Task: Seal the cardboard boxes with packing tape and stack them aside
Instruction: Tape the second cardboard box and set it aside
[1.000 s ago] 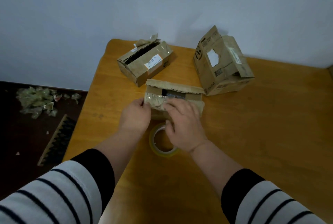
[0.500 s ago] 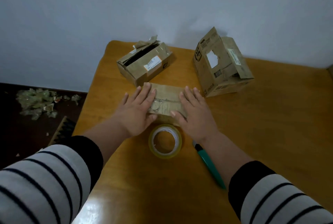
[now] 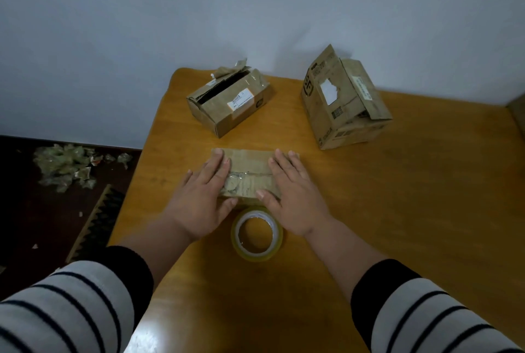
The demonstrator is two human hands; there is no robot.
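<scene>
Near box: our flat brown cardboard box [image 3: 250,173] lies on the wooden tabletop [image 3: 397,210], behind the yellowish tape roll [image 3: 257,234].
Far boxes: the open labelled carton [image 3: 230,99] behind-left, the tilted torn carton [image 3: 343,99] behind-right.

The table [image 3: 426,210] has its widest bare stretch along the right edge and toward the near right corner. Both hands, the left hand [image 3: 199,204] and right hand [image 3: 295,202], lie flat on the small box [image 3: 247,179] near the left edge, with the tape roll [image 3: 257,234] just behind them toward the near edge, blocking that gap. Toward the far edge, the open box [image 3: 230,102] and the tall box [image 3: 345,102] stand well apart, leaving a bare lane between them.
</scene>
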